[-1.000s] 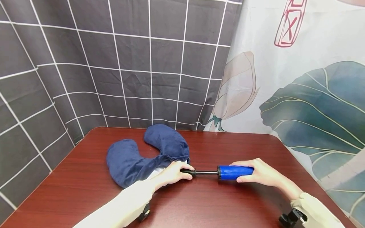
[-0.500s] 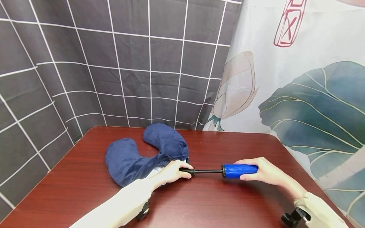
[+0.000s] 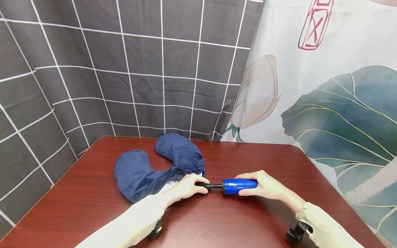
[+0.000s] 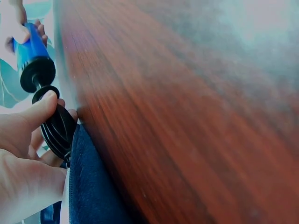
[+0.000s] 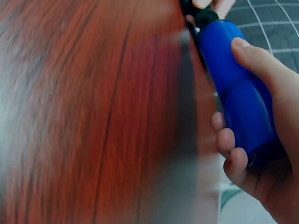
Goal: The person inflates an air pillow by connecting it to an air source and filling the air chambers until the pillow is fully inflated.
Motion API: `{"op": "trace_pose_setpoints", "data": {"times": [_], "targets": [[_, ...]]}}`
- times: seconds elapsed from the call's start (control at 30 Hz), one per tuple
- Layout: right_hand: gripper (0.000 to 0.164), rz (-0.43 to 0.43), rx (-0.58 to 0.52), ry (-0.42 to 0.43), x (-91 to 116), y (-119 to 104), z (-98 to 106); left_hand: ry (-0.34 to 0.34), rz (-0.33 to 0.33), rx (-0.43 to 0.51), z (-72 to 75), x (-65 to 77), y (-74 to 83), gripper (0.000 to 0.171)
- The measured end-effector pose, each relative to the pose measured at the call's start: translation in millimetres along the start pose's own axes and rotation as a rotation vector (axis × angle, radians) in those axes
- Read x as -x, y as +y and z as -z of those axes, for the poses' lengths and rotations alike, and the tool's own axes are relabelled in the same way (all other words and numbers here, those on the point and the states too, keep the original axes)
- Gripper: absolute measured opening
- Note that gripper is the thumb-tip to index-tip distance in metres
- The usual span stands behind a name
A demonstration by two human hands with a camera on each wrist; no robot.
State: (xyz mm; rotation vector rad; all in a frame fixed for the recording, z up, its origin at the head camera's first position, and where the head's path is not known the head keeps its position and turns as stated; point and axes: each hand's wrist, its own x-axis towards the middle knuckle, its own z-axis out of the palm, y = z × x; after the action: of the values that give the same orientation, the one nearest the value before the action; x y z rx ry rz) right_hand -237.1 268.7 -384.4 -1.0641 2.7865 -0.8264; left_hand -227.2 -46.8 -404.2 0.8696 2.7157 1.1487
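A hand pump with a blue barrel point(image 3: 238, 186) lies sideways between my two hands above the table. My right hand point(image 3: 263, 186) grips the barrel, fingers wrapped round it in the right wrist view. At the pump's other end, my left hand point(image 3: 189, 186) holds the black ribbed handle point(image 4: 60, 130) between thumb and fingers. A short length of black rod point(image 3: 217, 186) shows between handle and barrel. Right beside the left hand is a navy U-shaped neck pillow point(image 3: 136, 175), its cover unzipped, with white lining point(image 3: 169, 185) showing near the wrist.
The reddish-brown wooden table point(image 3: 248, 220) carries the pillow at its left middle. Behind it hang a grey grid-patterned cloth point(image 3: 139, 69) and a white cloth with a lotus print point(image 3: 335, 113).
My right hand first moved slightly right, drawing the barrel away from the handle, then came left, so less rod shows now. The left hand and pillow have stayed nearly still.
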Motion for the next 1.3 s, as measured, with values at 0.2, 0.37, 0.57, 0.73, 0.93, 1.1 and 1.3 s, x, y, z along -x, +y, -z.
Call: {"op": "trace_pose_setpoints", "data": {"times": [0.2,0.37,0.57,0.73,0.93,1.1,1.3], "targets": [[0.045,0.017,0.000,-0.011,-14,-12,-14,-0.008,0.009,0.000,0.0,0.5,1.1,0.025],[0.047,0.019,0.013,-0.014,-19,-20,-18,-0.011,0.017,-0.001,0.8,0.7,1.5,0.026],[0.049,0.007,0.035,-0.031,-16,-18,-16,-0.015,0.013,-0.007,1.3,2.0,2.8,0.026],[0.049,0.003,0.049,-0.038,-11,-13,-12,-0.011,-0.002,-0.017,0.6,1.7,2.9,0.027],[0.048,0.018,0.065,-0.019,1,-2,-2,-0.012,0.000,-0.023,0.7,-0.4,3.4,0.027],[0.047,0.057,0.067,-0.003,12,7,8,-0.012,-0.010,-0.029,0.6,-0.3,2.4,0.027],[0.046,0.062,0.089,0.014,26,16,21,-0.010,-0.012,-0.029,0.9,0.5,2.4,0.026]]}}
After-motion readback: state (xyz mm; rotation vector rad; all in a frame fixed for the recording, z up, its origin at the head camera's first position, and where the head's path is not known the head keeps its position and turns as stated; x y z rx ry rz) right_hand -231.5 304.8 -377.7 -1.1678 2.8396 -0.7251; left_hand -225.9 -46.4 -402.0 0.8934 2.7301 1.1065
